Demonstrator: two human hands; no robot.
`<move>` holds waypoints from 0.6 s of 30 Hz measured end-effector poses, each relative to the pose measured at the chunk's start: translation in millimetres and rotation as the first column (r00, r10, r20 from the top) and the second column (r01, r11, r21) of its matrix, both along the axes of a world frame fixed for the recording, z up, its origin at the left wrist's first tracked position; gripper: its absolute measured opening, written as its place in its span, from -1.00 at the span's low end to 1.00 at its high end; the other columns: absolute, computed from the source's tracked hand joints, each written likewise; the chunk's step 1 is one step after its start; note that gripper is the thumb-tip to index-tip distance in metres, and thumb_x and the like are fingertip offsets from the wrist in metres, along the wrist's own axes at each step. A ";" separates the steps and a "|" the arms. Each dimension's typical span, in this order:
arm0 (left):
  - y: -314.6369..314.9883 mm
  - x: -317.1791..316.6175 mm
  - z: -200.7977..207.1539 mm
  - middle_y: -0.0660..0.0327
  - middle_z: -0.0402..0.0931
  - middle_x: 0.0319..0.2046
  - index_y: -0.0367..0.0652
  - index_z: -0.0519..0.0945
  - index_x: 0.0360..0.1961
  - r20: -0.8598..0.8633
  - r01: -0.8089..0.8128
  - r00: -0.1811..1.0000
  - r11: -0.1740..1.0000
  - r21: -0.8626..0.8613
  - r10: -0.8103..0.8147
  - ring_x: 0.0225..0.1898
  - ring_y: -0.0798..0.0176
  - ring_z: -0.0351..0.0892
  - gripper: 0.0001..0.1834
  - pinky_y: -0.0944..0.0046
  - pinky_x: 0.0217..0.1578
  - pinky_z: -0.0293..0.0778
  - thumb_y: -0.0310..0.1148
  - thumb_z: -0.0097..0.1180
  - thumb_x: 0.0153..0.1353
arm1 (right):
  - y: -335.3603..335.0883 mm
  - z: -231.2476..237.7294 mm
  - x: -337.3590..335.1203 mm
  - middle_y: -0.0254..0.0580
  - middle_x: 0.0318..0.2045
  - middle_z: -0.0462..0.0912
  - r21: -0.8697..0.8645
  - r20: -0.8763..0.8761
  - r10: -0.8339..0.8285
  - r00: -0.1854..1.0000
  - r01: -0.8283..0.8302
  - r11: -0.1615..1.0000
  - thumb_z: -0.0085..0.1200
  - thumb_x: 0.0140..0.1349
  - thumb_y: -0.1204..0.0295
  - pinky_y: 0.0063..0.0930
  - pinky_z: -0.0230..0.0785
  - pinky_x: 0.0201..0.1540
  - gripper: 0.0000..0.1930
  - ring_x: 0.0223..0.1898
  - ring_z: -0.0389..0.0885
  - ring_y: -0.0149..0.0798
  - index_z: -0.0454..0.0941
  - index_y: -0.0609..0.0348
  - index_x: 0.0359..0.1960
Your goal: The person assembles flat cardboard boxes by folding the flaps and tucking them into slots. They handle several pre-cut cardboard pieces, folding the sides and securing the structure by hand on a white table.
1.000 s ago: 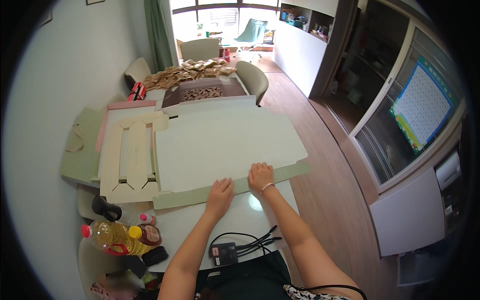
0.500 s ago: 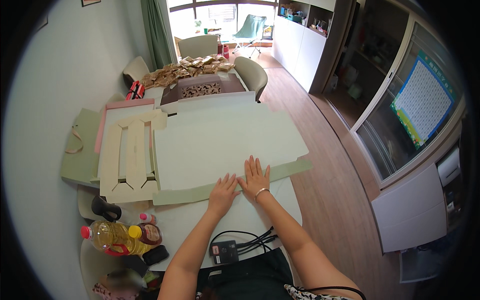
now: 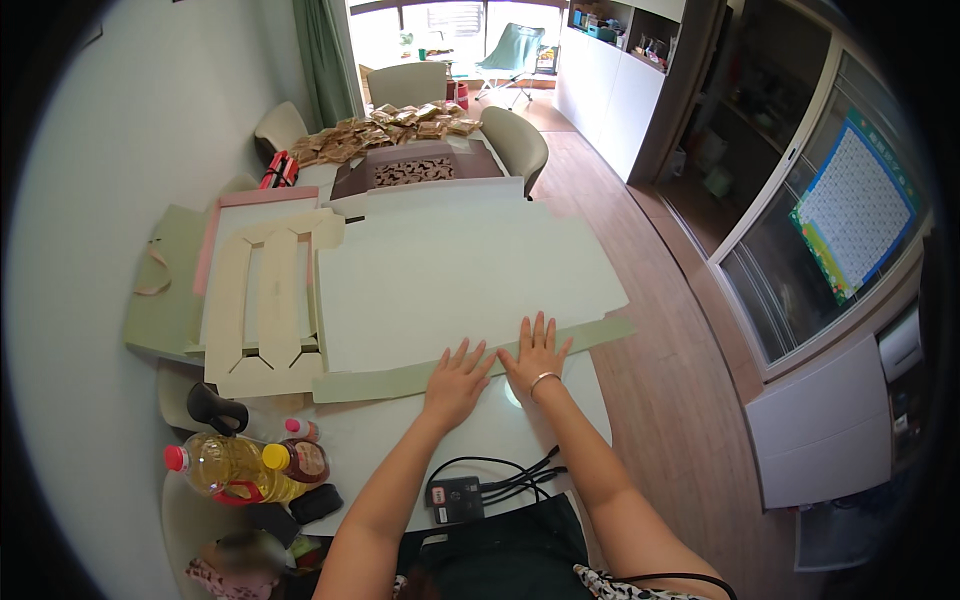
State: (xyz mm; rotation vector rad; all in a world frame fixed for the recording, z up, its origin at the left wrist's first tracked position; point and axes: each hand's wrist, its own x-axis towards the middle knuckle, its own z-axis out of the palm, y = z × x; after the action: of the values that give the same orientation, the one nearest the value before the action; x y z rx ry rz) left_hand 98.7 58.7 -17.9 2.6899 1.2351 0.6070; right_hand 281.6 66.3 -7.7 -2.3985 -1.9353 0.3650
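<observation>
A large flattened cardboard box sheet (image 3: 460, 270), pale on its upper face, covers the middle of the table. Along its near edge runs a green folded strip (image 3: 390, 384). My left hand (image 3: 460, 385) lies flat on that strip, fingers stretched out and a little spread. Just to its right, my right hand (image 3: 536, 360), with a bangle at the wrist, presses on the same strip, fingers apart. Neither hand grips anything. Left of the sheet lies a cream cardboard insert (image 3: 281, 300) with long cut-outs, partly over a pink-edged box piece (image 3: 262, 197).
Behind the sheet are a dark box (image 3: 350, 178) with a patterned insert and many small packets (image 3: 385, 132). A green bag (image 3: 170, 290) leans at left. Near left stand an oil bottle (image 3: 225, 465) and a brown bottle (image 3: 305, 460). A cabled black box (image 3: 455, 498) lies before me.
The view has shifted slightly. My right hand has slid a little to the right along the green strip, its fingers more spread; the left stays in about the same place on it.
</observation>
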 end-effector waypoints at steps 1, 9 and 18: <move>1.4 -0.2 -1.3 0.25 0.21 0.35 0.15 0.36 0.29 -0.002 -0.002 1.000 1.000 -0.007 0.002 0.40 0.02 0.09 -0.51 -0.09 0.34 0.04 -0.22 -0.02 0.33 | 1.2 1.6 0.1 -0.09 0.49 -0.34 -0.008 -0.006 -0.001 1.000 0.001 1.000 -0.32 0.27 -0.27 0.31 -0.56 0.37 -0.10 0.50 -0.47 -0.03 -0.19 0.04 0.47; 0.3 -0.5 -7.2 0.24 0.23 0.34 0.10 0.39 0.26 -0.011 0.014 1.000 1.000 0.012 -0.014 0.39 0.02 0.10 -0.54 -0.10 0.34 0.06 -0.21 -0.04 0.33 | -4.6 4.1 38.7 0.06 0.47 -0.37 0.026 0.023 -0.293 0.956 0.292 0.956 -0.32 0.24 -0.31 0.13 -0.56 0.42 -0.01 0.49 -0.49 -0.02 -0.22 0.22 0.45; -1.4 -1.3 -4.3 0.22 0.24 0.33 0.05 0.41 0.23 0.015 0.003 1.000 1.000 0.015 -0.004 0.38 0.03 0.11 -0.56 -0.07 0.33 0.08 -0.23 -0.03 0.33 | -7.7 3.6 41.7 -0.04 0.48 -0.19 0.007 0.065 -0.176 0.982 0.176 0.984 -0.36 0.28 -0.27 0.26 -0.49 0.39 -0.14 0.49 -0.33 -0.01 -0.11 0.00 0.46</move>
State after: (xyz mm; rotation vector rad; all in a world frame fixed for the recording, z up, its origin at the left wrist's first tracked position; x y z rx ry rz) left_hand 97.4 57.3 -22.2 2.6937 1.2269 0.6369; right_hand 323.3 58.6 -4.1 -2.5873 -1.7268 0.2803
